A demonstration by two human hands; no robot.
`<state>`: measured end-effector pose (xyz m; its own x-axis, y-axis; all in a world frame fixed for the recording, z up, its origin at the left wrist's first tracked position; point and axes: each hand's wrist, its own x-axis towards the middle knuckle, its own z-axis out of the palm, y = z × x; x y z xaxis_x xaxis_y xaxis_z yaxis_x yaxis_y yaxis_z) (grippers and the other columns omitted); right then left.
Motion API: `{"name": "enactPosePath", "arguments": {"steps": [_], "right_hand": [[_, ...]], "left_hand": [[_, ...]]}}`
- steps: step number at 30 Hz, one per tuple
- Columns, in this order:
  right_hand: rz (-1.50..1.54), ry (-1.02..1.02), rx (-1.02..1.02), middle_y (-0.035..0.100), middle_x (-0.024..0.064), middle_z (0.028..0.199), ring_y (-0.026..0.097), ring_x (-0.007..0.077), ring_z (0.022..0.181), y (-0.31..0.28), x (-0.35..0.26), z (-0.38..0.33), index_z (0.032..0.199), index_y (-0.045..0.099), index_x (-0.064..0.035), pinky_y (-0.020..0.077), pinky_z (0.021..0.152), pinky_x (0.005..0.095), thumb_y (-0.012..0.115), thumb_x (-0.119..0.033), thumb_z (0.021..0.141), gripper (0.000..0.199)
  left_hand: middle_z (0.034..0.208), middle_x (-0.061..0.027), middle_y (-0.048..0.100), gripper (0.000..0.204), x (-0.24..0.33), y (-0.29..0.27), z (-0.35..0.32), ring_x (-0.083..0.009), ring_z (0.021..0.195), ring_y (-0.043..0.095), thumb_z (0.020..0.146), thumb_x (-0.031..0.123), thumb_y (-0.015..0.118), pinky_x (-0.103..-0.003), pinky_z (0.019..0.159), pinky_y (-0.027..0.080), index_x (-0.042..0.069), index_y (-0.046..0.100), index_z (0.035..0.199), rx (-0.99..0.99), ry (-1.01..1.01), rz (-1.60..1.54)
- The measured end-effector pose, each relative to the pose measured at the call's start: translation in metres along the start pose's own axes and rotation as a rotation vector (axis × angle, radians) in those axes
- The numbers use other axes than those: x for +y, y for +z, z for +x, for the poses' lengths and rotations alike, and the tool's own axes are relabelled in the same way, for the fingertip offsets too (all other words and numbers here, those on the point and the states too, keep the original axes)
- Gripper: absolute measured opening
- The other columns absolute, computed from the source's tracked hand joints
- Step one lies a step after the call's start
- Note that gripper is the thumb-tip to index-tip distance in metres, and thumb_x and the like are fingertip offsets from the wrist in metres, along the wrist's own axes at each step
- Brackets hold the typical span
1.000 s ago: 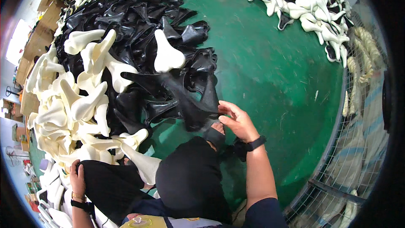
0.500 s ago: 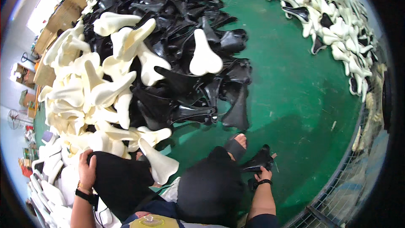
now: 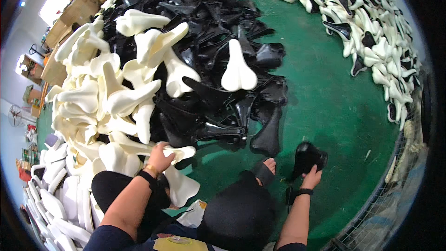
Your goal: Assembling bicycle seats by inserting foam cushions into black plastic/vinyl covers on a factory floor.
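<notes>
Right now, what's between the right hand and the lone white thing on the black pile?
In the head view: first the black piece the right hand holds, then green floor, then other black pieces.

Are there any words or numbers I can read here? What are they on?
There are none I can read.
Black seat-shaped piece in the right hand: no writing I can see.
Pale seat-shaped piece on the black pile: none either.
Small coloured things at the left: too small and blurred to tell.
</notes>
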<state>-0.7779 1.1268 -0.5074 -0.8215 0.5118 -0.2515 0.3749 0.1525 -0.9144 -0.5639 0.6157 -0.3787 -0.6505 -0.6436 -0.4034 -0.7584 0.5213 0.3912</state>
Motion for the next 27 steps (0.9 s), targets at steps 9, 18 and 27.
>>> {"name": "enactPosePath", "arguments": {"steps": [9, 18, 27], "right_hand": [[0.181, 0.229, -0.974, 0.058, 0.0153, 0.111, 0.062, 0.0226, 0.100, 0.130, -0.095, -0.059, 0.125, 0.048, 0.0026, 0.0559, 0.076, 0.0349, 0.068, -0.023, 0.089, 0.049], [0.071, 0.798, -0.441, 0.048, 0.0066, 0.064, 0.047, 0.0224, 0.050, 0.140, 0.056, -0.014, 0.084, 0.051, -0.0038, 0.0386, 0.040, 0.0393, 0.066, -0.028, 0.086, 0.028], [0.393, 0.802, -0.591, 0.046, 0.0048, 0.048, 0.045, 0.0206, 0.043, 0.136, -0.029, -0.047, 0.059, 0.048, -0.0115, 0.0472, 0.047, 0.0355, 0.069, -0.034, 0.082, 0.038]], "left_hand": [[0.123, -0.0276, 0.053, 0.074, -0.159, 0.076, 0.003, -0.0382, 0.117, 0.052, 0.067, 0.038, 0.079, -0.043, 0.098, 0.044, -0.008, 0.051, 0.119, -0.289, -0.670, -0.176], [0.124, -0.0365, 0.044, 0.064, -0.138, 0.107, -0.002, -0.0447, 0.120, 0.045, 0.070, 0.030, 0.068, -0.051, 0.101, 0.037, -0.009, 0.049, 0.118, -0.188, -0.470, 0.148], [0.075, -0.0065, 0.060, 0.028, -0.004, 0.008, -0.013, -0.0146, 0.060, 0.059, 0.089, 0.012, 0.055, -0.028, 0.048, 0.047, 0.000, 0.047, 0.113, -0.357, -0.284, -0.604]]}}
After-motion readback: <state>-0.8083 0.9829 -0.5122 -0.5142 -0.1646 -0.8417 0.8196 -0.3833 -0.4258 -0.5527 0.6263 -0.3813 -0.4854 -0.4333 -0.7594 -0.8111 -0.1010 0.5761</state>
